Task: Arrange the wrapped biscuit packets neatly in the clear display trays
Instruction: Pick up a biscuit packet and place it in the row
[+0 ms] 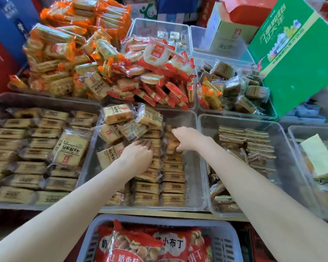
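Biscuit packets (155,186) are lying in two tidy columns down the middle of the centre clear tray (195,167), while a loose heap of the same packets (121,121) is sitting jumbled at the tray's far left corner. Both hands are working at the far end of the columns. The left hand (138,154) is resting on the left column, fingers curled down over a packet there, apparently gripping it. The right hand (186,138) is pinching the edge of a packet (171,145) at the top of the right column, fingers bent around it. The step in hand appears to be row-building: each packet is being seated flat and square against its neighbour so the columns extend toward the far wall. The next move is likely calling for both held packets to be pressed level and let go, then for a packet to be drawn from the loose heap and turned so its label is running the same way as the others. The left-hand tray (0,103) is already holding ordered rows, with one larger packet (70,148) lying askew on top. The right-hand tray (284,148) is holding darker sandwich biscuits (254,142), only partly stacked. A grey basket (231,239) of red snack bags is sitting nearest the person.
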`<state>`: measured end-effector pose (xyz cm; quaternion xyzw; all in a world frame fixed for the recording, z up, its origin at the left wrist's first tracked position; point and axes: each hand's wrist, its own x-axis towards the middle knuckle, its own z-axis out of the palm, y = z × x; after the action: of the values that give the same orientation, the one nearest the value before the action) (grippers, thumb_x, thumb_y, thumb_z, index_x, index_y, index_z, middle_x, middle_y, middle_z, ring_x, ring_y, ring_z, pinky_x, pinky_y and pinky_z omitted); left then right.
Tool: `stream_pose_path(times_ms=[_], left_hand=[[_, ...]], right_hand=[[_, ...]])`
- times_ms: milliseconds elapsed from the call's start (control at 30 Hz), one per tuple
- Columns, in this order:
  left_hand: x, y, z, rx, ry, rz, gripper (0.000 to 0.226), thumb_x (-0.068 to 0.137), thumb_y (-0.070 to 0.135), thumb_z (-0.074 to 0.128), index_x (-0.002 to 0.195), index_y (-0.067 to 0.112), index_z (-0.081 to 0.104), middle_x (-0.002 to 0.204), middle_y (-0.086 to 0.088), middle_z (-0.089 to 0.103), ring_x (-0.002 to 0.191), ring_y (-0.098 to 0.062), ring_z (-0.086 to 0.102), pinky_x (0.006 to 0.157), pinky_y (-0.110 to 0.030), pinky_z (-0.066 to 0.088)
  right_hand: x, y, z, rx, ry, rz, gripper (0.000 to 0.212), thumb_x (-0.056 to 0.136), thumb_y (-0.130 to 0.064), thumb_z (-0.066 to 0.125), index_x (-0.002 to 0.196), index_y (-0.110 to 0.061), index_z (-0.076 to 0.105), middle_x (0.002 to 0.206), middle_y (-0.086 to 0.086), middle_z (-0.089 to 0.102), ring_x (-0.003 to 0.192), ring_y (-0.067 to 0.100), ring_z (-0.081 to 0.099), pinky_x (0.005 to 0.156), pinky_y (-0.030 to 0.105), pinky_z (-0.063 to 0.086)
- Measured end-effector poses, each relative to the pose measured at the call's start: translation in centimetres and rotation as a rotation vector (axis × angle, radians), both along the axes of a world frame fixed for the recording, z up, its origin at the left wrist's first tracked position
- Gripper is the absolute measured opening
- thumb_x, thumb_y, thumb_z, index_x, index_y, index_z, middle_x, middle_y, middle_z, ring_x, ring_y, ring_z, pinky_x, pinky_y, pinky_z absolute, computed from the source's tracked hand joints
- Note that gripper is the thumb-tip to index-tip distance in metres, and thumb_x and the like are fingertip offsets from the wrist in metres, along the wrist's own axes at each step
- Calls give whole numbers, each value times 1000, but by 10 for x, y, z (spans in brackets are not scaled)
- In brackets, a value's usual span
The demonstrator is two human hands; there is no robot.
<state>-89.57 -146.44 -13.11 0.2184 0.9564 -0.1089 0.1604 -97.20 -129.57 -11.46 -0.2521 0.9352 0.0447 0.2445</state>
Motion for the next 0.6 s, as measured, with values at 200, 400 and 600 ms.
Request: stream_pose_path(times_ms=[200,400,600], left_hand=[[-3,2,8,-7,-43,39,44,100,19,31,143,6,34,149,-11,35,122,-25,52,86,-36,48],[-1,2,5,-3,-49,68,43,100,21,31,140,9,39,148,-11,37,117,-26,55,85,-37,49],[2,3,13,9,-52,69,49,102,21,28,148,6,21,156,-13,17,128,-25,47,94,-37,46]], right_hand=[[-2,-5,-12,35,-37,-9,20,87,-19,63,99,-6,55,108,12,60,94,28,57,69,33,45],[34,-10,-31,-3,189,-147,29,90,-3,50,119,-3,57,149,19,25,132,38,29,103,44,33],[40,-6,-27,-148,182,-185,30,86,14,43,110,-1,51,119,19,49,101,37,55,78,38,46]])
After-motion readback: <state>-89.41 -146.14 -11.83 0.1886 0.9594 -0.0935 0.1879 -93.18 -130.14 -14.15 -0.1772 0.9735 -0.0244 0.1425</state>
